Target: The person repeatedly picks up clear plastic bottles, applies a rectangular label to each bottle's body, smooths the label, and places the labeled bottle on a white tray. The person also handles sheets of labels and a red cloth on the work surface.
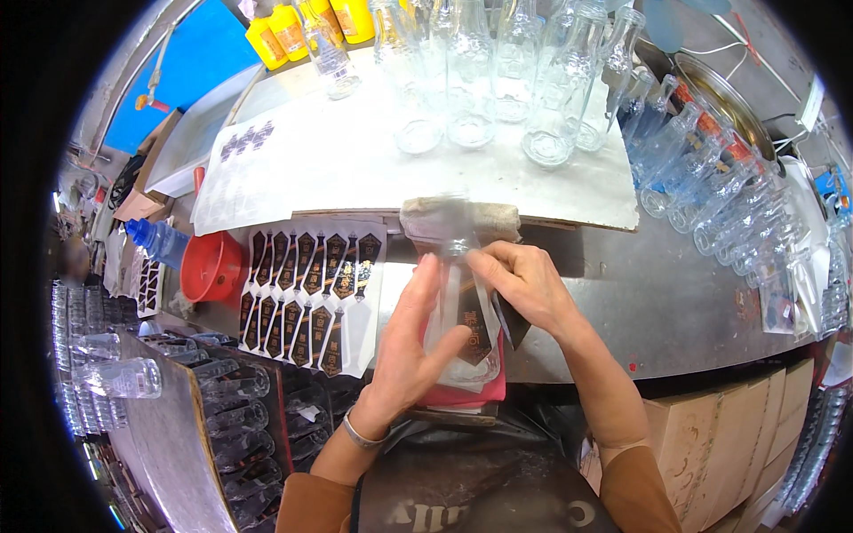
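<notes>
A clear glass bottle (463,372) lies before me, its blurred neck against a rolled cloth (498,222) and its base toward me over a pink cloth (494,388). A dark label with orange print (478,330) lies along its body. My left hand (410,342) is closed about the bottle's left side, the fingers along the glass and the thumb on the label. At the neck, my right hand (524,282) has its thumb and index finger pinched together. A second dark piece, seemingly another label (509,316), hangs below those fingers; their exact grip is partly hidden.
Left of the bottle lies a sheet of dark labels (311,293), beside a red bucket (211,268). Several clear bottles (471,80) stand on the white board (329,169). More bottles (711,186) crowd the right side. Cardboard boxes (711,435) stand below the bench at right.
</notes>
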`<state>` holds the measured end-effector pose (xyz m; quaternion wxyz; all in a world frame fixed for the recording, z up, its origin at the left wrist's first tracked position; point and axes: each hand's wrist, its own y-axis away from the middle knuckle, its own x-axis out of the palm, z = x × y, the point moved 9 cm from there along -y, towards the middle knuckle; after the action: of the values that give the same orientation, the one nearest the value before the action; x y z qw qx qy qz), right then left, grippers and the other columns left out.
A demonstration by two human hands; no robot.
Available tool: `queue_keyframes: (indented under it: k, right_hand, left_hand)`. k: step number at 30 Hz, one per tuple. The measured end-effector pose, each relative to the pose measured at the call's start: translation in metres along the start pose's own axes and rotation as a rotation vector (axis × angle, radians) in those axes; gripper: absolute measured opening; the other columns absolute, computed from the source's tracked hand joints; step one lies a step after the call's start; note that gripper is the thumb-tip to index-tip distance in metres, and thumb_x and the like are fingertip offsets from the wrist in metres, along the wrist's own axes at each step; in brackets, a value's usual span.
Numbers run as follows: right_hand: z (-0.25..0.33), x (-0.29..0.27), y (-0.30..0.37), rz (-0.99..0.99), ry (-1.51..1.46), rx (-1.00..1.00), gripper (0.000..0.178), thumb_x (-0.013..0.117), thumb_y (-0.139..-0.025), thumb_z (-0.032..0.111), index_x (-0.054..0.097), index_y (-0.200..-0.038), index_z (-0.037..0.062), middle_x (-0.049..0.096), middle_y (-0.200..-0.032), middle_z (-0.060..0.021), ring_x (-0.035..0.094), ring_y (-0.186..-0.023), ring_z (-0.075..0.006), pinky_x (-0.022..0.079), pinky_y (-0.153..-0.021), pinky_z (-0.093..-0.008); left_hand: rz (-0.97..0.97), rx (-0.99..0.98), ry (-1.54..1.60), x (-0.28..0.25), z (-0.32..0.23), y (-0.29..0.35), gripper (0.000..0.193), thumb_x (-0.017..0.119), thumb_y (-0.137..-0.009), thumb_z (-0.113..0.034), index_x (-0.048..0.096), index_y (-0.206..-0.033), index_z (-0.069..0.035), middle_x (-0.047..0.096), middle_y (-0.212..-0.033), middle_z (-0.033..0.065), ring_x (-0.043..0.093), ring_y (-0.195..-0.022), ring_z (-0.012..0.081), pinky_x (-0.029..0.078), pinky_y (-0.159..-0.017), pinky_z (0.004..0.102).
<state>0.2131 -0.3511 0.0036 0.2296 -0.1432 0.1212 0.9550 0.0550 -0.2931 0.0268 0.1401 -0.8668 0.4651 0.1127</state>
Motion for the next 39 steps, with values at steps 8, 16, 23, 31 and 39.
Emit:
queue_keyframes:
  k: [8, 16, 23, 31, 39]
  right_hand:
    - [0.0, 0.001, 0.0, -0.012, -0.055, -0.066, 0.05, 0.061, -0.099, 0.043, 0.072, -0.101, -0.0049, 0.071, -0.085, -0.0146, 0.066, -0.079, -0.0202, 0.051, -0.073, -0.0329]
    - [-0.033, -0.009, 0.017, -0.096, -0.544, 0.038, 0.039, 0.051, -0.106, 0.031, 0.067, -0.113, -0.004, 0.066, -0.085, -0.0003, 0.06, -0.081, -0.0081, 0.048, -0.076, -0.0235]
    - [0.015, -0.048, 0.025, -0.297, -0.288, -0.24, 0.033, 0.064, -0.091, 0.001, 0.062, -0.123, -0.003, 0.065, -0.11, -0.0044, 0.061, -0.099, -0.0101, 0.05, -0.091, -0.026]
    - [0.056, -0.046, 0.011, -0.311, 0.071, -0.483, 0.03, 0.065, -0.086, 0.0, 0.067, -0.116, -0.0007, 0.07, -0.109, -0.0072, 0.066, -0.099, -0.0151, 0.052, -0.089, -0.0288]
    - [0.067, -0.043, 0.011, -0.268, 0.053, -0.457, 0.03, 0.064, -0.085, 0.0, 0.067, -0.115, -0.001, 0.07, -0.104, -0.0105, 0.068, -0.093, -0.0191, 0.053, -0.084, -0.0304]
  left_hand:
    - [0.024, 0.121, -0.367, 0.004, -0.011, -0.005, 0.066, 0.071, -0.09, -0.018, 0.045, -0.15, -0.003, 0.039, -0.154, 0.0274, 0.044, -0.14, 0.0433, 0.042, -0.111, 0.0454]
    - [0.033, 0.092, -0.454, 0.003, -0.017, -0.006, 0.068, 0.073, -0.089, -0.02, 0.046, -0.149, -0.005, 0.043, -0.151, 0.0272, 0.048, -0.136, 0.0429, 0.045, -0.108, 0.046]
    - [0.037, 0.084, -0.484, 0.003, -0.02, -0.007, 0.068, 0.073, -0.089, -0.022, 0.046, -0.149, -0.006, 0.044, -0.151, 0.027, 0.05, -0.135, 0.0427, 0.047, -0.106, 0.046]
    - [0.018, 0.106, -0.493, 0.003, -0.02, -0.008, 0.064, 0.072, -0.09, -0.021, 0.048, -0.147, -0.004, 0.045, -0.151, 0.0258, 0.054, -0.132, 0.0416, 0.048, -0.105, 0.0434]
    - [0.014, 0.09, -0.43, 0.004, -0.018, -0.007, 0.077, 0.074, -0.088, -0.019, 0.037, -0.153, -0.002, 0.045, -0.15, 0.0279, 0.053, -0.133, 0.0407, 0.048, -0.105, 0.0439]
